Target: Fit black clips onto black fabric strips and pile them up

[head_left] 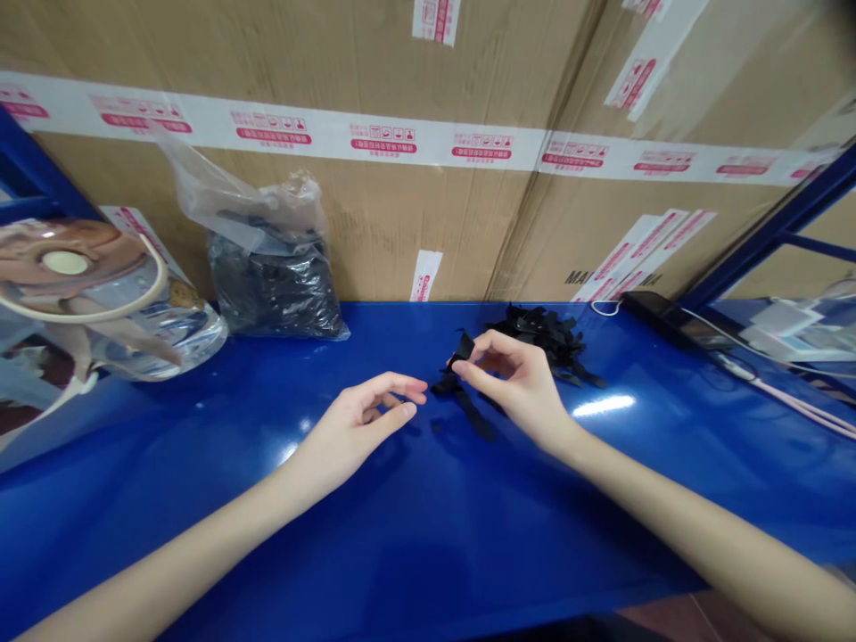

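Black strip (466, 346) pinched between right fingers (461, 364), left fingers (413, 399) slightly parted, near it, over blue table (415, 535)

Jug (144, 299) cut by left edge, forearms (702, 526) cropped, tape print (383, 141) blurred

Two of Each: Hands and Posts

There is one left hand (358, 423) and one right hand (525, 383). Posts (749, 236) number two, one per side. Count one table (415, 526), one bag (274, 285) and one bottle (193, 330). Boxes (374, 214) make at least two. Strips (535, 334) are many, too heaped to count.
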Demonstrator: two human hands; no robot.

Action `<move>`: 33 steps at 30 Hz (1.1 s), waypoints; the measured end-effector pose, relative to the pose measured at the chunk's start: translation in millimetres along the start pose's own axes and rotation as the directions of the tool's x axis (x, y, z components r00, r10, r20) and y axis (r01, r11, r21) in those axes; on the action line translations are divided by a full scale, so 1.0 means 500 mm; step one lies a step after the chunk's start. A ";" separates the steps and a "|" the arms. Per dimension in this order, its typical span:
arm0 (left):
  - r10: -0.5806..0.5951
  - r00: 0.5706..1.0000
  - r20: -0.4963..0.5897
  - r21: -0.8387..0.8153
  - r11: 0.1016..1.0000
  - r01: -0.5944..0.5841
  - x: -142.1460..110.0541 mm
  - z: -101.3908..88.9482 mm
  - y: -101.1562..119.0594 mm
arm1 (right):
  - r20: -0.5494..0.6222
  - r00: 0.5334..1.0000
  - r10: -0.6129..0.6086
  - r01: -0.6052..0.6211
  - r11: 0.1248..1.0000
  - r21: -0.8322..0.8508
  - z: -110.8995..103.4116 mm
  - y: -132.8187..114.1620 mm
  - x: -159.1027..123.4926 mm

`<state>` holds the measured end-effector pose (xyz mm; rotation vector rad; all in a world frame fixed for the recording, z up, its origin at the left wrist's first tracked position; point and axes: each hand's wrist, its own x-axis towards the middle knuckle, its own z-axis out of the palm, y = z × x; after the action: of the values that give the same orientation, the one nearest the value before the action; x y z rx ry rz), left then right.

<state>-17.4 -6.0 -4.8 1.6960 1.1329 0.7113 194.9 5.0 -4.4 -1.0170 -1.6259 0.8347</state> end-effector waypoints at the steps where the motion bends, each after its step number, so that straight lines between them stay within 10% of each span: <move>1: 0.021 1.000 0.010 0.083 0.996 -0.022 0.003 0.000 -0.002 | -0.004 1.000 0.001 -0.001 1.000 -0.004 -0.005 0.002 0.004; 9: 0.142 0.989 0.037 0.608 0.782 -0.135 0.058 0.023 -0.015 | 0.058 0.998 -0.005 0.005 1.000 -0.005 -0.019 0.019 0.018; 17: 0.180 0.983 0.023 0.655 0.740 -0.151 0.091 0.036 0.009 | 0.065 0.998 0.002 -0.004 0.999 0.035 -0.025 0.023 0.020; 27: 0.266 0.949 -0.168 0.365 0.911 -0.191 0.026 -0.024 -0.007 | 0.055 0.998 0.005 -0.003 0.999 -0.044 -0.029 0.015 0.017; 33: 0.034 0.987 -0.157 -0.082 0.995 -0.048 0.002 -0.034 0.016 | 0.057 0.992 -0.114 0.127 0.886 -0.446 -0.059 0.024 0.039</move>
<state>-28.4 0.2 9.1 1.6176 1.1601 0.9189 223.0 28.8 0.2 -1.2068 -1.9367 0.3927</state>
